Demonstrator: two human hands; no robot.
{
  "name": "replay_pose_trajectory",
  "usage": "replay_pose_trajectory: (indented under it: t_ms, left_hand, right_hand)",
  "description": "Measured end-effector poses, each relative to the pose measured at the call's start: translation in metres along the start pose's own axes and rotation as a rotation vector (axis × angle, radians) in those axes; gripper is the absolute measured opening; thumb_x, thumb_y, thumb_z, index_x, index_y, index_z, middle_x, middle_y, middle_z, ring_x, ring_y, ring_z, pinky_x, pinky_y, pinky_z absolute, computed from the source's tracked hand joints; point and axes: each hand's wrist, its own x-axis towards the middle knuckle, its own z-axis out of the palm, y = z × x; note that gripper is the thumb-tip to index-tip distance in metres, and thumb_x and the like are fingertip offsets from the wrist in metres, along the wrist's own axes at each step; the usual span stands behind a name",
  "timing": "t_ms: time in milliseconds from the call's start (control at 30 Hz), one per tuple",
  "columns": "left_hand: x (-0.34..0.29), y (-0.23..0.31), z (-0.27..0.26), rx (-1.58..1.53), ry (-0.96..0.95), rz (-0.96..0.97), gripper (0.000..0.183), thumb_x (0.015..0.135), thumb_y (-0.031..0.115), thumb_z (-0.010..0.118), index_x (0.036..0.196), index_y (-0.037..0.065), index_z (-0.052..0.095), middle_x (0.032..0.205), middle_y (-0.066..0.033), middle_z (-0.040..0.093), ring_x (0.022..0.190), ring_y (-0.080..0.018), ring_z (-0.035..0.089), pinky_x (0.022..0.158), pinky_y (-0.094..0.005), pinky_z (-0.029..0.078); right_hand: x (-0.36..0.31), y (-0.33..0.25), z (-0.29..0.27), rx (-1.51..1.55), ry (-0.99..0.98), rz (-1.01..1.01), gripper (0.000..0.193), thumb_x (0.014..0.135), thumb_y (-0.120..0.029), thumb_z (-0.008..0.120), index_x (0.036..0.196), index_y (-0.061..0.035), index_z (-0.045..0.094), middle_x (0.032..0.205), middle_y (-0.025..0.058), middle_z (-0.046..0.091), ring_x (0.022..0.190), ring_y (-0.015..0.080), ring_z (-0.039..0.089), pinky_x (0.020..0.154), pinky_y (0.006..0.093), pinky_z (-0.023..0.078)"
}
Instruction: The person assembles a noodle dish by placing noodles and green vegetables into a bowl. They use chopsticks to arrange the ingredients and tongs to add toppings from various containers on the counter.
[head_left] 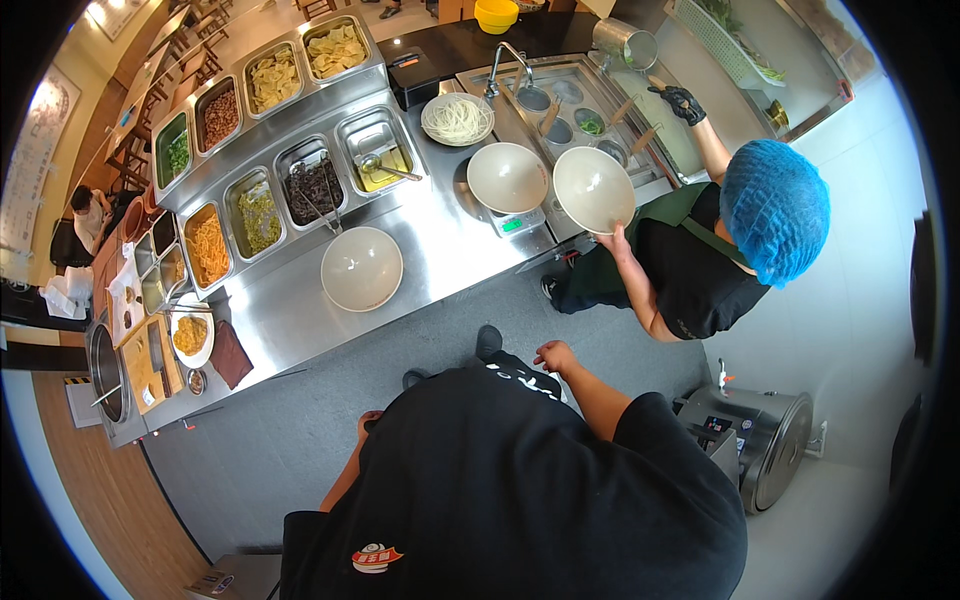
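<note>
My left hand [369, 420] hangs beside my body, mostly hidden by my black shirt, so its fingers do not show clearly. In front of my right hip, my right hand [556, 357] is loosely curled with nothing seen in it. Both hands are away from the steel counter [290, 325]. An empty cream bowl [362, 269] stands on the counter ahead of me. Farther right, another cream bowl [508, 178] rests on a scale [522, 224] with a green display. To its right a co-worker's bare hand [615, 241] holds a tilted cream bowl [594, 190].
The co-worker in a blue hair cover [775, 212] grips a wooden handle with a black-gloved hand [680, 103] near the noodle cooker [570, 92]. Steel pans of toppings [262, 215] line the counter's back. A white noodle bowl [458, 119] sits beside the tap. A steel drum [780, 450] stands behind right.
</note>
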Motion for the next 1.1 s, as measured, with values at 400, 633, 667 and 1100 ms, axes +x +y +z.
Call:
replay_pose_trajectory:
  t_ms: [400, 633, 667, 1100]
  left_hand:
    - [-0.002, -0.004, 0.002, 0.123, 0.091, 0.08, 0.023, 0.082, 0.014, 0.06, 0.094, -0.005, 0.067, 0.094, -0.0144, 0.068, 0.086, -0.0259, 0.064, 0.081, -0.0392, 0.053]
    - [-0.004, 0.005, 0.007, -0.083, -0.036, 0.124, 0.022, 0.089, 0.013, 0.061, 0.099, -0.006, 0.066, 0.087, -0.0103, 0.069, 0.076, -0.0203, 0.065, 0.072, -0.0305, 0.053]
    - [-0.004, 0.006, 0.007, -0.062, -0.025, 0.111, 0.022, 0.089, 0.013, 0.061, 0.099, -0.006, 0.066, 0.087, -0.0104, 0.069, 0.076, -0.0203, 0.065, 0.072, -0.0305, 0.053]
    - [-0.001, 0.024, 0.013, 0.064, 0.069, -0.02, 0.02, 0.088, 0.012, 0.061, 0.098, -0.004, 0.066, 0.088, -0.0107, 0.069, 0.078, -0.0207, 0.065, 0.075, -0.0314, 0.053]
  right_hand:
    - [-0.003, 0.011, 0.006, 0.027, 0.024, 0.011, 0.026, 0.089, -0.015, 0.053, 0.105, 0.0024, 0.064, 0.087, 0.0129, 0.072, 0.053, 0.0153, 0.054, 0.045, 0.0291, 0.043]
    - [0.001, 0.016, 0.012, 0.05, 0.024, 0.019, 0.027, 0.09, -0.016, 0.053, 0.107, 0.0019, 0.064, 0.088, 0.0134, 0.072, 0.054, 0.0157, 0.055, 0.045, 0.0294, 0.043]
    - [0.001, 0.017, 0.013, 0.054, 0.024, 0.019, 0.027, 0.09, -0.016, 0.053, 0.107, 0.0019, 0.063, 0.088, 0.0135, 0.072, 0.054, 0.0159, 0.055, 0.045, 0.0295, 0.043]
    - [-0.005, 0.025, 0.017, 0.118, 0.043, 0.06, 0.026, 0.091, -0.016, 0.053, 0.107, 0.0015, 0.063, 0.088, 0.014, 0.07, 0.058, 0.0185, 0.059, 0.047, 0.0304, 0.045]
